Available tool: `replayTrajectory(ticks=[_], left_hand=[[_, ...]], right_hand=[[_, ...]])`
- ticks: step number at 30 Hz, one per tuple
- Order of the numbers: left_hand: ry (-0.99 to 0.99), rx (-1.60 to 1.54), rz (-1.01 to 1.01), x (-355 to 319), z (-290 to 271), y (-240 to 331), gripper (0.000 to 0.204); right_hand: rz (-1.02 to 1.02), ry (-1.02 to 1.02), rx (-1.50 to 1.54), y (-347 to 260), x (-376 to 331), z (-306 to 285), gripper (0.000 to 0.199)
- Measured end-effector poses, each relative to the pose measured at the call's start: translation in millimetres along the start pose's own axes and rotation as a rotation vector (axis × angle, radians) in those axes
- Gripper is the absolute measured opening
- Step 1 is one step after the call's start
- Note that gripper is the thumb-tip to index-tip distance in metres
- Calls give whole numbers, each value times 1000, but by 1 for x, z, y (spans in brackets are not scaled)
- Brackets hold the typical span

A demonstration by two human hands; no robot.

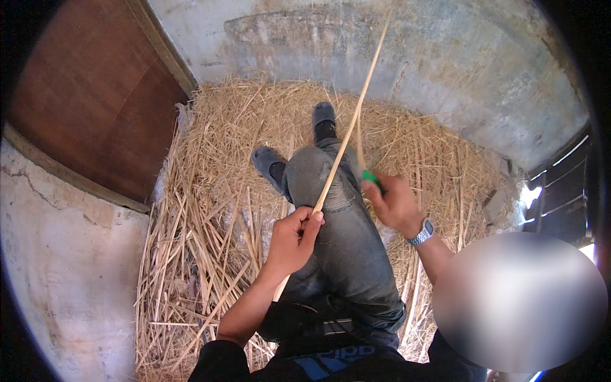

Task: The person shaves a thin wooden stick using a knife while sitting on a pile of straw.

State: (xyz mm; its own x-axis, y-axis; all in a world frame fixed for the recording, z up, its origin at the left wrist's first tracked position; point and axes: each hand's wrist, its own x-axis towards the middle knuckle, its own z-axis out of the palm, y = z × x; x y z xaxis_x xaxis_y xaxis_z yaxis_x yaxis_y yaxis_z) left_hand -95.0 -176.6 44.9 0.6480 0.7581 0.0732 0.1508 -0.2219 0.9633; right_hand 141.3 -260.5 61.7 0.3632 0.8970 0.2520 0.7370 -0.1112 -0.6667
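1. My left hand [294, 239] is closing round a long pale strip [345, 140], thumb along its upper side; the strip's lower end is showing below my wrist, over my lap.
2. My right hand [394, 202] is gripping a small green object [370, 178] — my fingers are hiding most of it, so I cannot tell what kind of thing it is.
3. The strip is slanting away from me and to the right, its long axis running from my lap, across the dark trousers [347, 254], up to where its far end is standing out against the wall.
4. A thinner strand [360, 143] is running from beside the green object up to the long strip, making a narrow fork well beyond both hands. As I judge it, everything is turning on that fork: it is lying ahead of me, my right hand being the nearer one, to the right of the strip.
5. Beneath, loose straw [235, 134] is covering the floor, longer stalks lying thick at my left; my dark shoes [323, 113] are resting on it.
6. Around me, a stained grey wall [445, 70] is curving across the front, a brown panel [95, 95] standing at the left and dark slats [563, 191] letting light in at the right.
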Motion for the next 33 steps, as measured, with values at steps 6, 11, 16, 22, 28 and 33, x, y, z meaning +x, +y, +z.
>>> replayTrajectory(ticks=[6, 11, 16, 22, 28, 33], left_hand=[[14, 124, 19, -6, -4, 8, 23], [35, 246, -14, -31, -14, -9, 20], [-10, 246, 66, -92, -40, -59, 13], [-27, 151, 4, -84, -33, -49, 12], [-42, 72, -50, -44, -14, -28, 12], [19, 211, 52, -44, -10, -18, 10]], right_hand=[[-201, -170, -229, -13, 13, 11, 54], [3, 169, -152, 27, 63, 14, 57], [398, 309, -130, 133, 120, -51, 72], [316, 314, -21, 123, 81, -34, 63], [-295, -145, -87, 33, 19, -2, 47], [-107, -42, -122, 17, 38, -1, 47]])
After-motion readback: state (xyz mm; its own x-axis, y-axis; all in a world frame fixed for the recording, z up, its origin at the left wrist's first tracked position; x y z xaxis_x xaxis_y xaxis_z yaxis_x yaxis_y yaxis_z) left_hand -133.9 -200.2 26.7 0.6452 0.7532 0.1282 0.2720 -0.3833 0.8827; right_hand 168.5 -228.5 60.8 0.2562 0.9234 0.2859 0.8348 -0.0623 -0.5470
